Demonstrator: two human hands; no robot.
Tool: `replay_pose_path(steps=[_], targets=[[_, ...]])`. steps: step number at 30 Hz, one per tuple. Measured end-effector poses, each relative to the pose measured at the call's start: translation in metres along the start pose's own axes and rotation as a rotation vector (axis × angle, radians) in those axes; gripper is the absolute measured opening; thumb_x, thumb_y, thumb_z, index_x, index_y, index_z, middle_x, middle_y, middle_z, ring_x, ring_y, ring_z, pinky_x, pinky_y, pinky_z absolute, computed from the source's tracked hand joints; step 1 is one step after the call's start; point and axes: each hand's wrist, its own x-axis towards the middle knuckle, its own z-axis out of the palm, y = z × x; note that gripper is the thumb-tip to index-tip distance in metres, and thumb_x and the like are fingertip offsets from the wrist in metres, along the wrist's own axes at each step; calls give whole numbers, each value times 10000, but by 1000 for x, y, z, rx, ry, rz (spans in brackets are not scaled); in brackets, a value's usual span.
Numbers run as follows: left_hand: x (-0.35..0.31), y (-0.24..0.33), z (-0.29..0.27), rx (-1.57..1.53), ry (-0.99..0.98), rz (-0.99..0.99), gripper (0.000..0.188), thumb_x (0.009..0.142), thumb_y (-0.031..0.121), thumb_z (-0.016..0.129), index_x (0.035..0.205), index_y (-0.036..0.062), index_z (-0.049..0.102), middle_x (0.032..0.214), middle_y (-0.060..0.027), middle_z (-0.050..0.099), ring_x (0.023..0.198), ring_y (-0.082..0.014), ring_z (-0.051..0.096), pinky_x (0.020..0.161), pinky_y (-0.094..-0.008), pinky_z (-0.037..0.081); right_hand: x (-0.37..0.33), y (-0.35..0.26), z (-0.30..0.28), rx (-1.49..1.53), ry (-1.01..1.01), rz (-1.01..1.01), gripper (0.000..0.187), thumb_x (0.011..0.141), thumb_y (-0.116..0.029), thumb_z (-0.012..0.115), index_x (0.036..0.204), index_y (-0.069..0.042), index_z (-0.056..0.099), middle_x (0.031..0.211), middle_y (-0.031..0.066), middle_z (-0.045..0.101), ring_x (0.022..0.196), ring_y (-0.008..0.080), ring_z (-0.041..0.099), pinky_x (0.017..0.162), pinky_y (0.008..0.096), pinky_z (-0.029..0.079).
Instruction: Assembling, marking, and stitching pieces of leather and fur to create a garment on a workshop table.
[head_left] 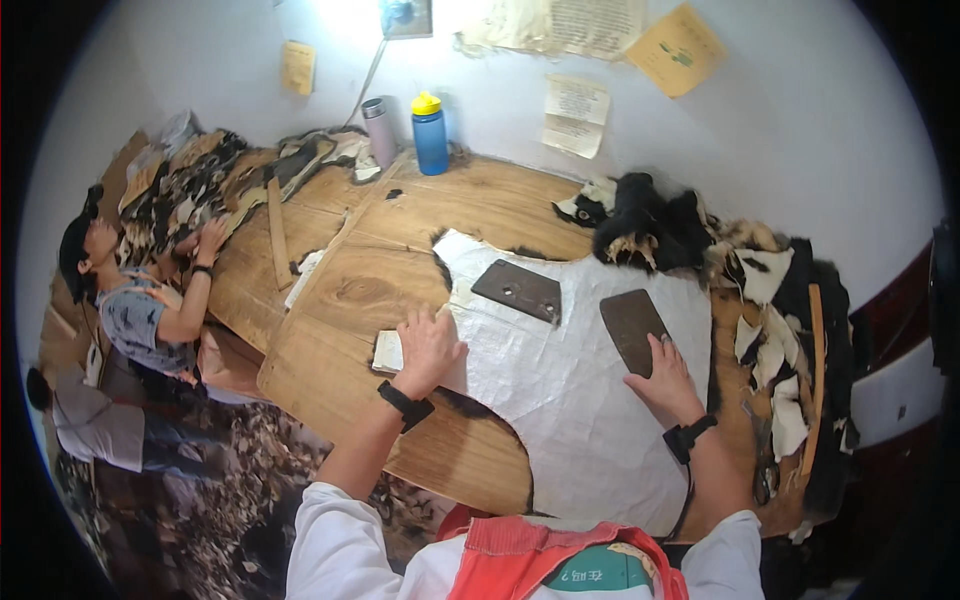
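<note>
Left hand (430,350) and right hand (664,382) both down at the spread hide!

And here it is, the broad, silvery-white hide with dark fur along its edges (590,420), lying pale side up across the brown wooden counter (370,385), right in front of the person. Over to the right, the right hand is on the near end of a dark brown, round-cornered flat plate (632,325), fingers extended and loosely spread, thumb well out to the left, laid on it and not wrapped around it. To the left, the left hand bends its fingers downward at the hide's left edge, over the right part of a small, whitish, flat-sided block (387,351); whether they grip it, I cannot tell. Between the hands and farther back, a second dark brown plate, four-sided with holes (517,291), lies untouched on the hide.

Look far right: a black furry bundle (645,225) sits against the hide's far edge. At the far side stand a blue bottle with a yellow lid (430,140) and a mauve flask (378,135). And away left, a co-worker in a dark cap (140,310) has one hand up at the piled fur scraps (185,185).
</note>
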Motion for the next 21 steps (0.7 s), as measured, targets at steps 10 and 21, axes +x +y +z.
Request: replay_pose_path(steps=[10, 21], targets=[[14, 9, 11, -117, -133, 254, 731, 768, 303, 816, 1390, 65, 516, 1521, -269, 383, 1422, -398, 376, 1139, -630, 283, 24, 14, 17, -49, 101, 47, 964, 733, -460, 813, 1479, -31, 379, 1449, 281, 434, 1345, 435, 412, 1104, 503, 374], [7, 29, 1, -176, -432, 259, 898, 749, 306, 835, 1490, 54, 395, 1582, -252, 301, 1488, -461, 223, 1097, -698, 291, 32, 119, 3, 168, 429, 273, 1160, 678, -455, 845, 1567, -59, 214, 1433, 279, 431, 1318, 449, 440, 1114, 521, 347]])
